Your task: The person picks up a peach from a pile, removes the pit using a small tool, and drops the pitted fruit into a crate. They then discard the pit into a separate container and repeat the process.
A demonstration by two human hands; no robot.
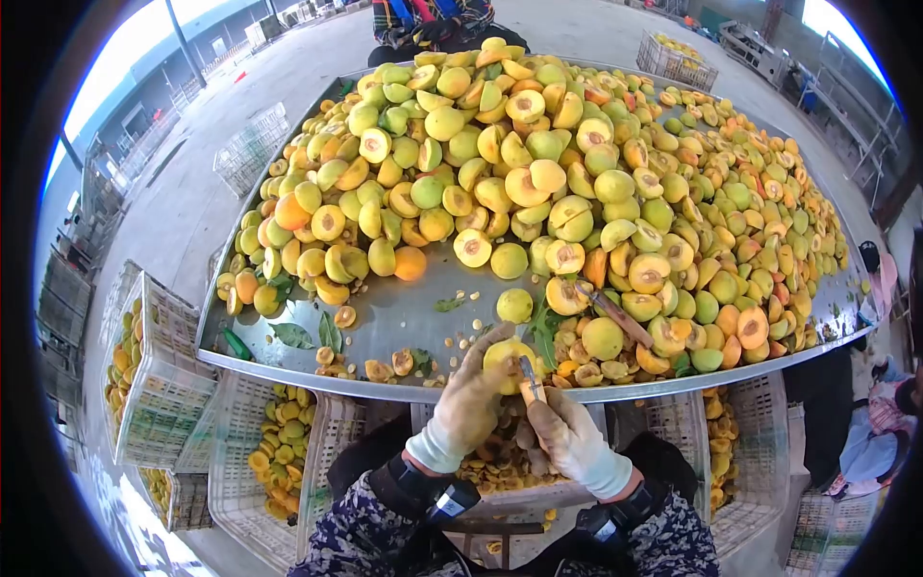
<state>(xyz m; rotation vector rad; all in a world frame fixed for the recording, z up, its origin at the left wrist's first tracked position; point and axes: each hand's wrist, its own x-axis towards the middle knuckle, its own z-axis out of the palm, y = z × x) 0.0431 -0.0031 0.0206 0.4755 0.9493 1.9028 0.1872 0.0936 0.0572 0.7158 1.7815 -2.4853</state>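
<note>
My left hand (463, 412), in a stained glove, has its fingers closed round a yellow peach (500, 360) just over the table's near edge. My right hand (570, 435), gloved too, grips a small pitting knife (532, 388) by its pale handle. The knife's metal blade meets the right side of that peach. Another whole-looking peach (514, 306) lies just beyond my left fingers. A second knife (618, 317) with a brown wooden handle rests on the fruit to the right.
Halved and whole peaches (452, 125) are heaped on the metal table (404, 313). Scraps, pits and leaves (291, 335) lie near its front rim. Below stand crates (252, 452) of fruit and one (514, 500) with scraps. People sit opposite (433, 24) and at right (875, 423).
</note>
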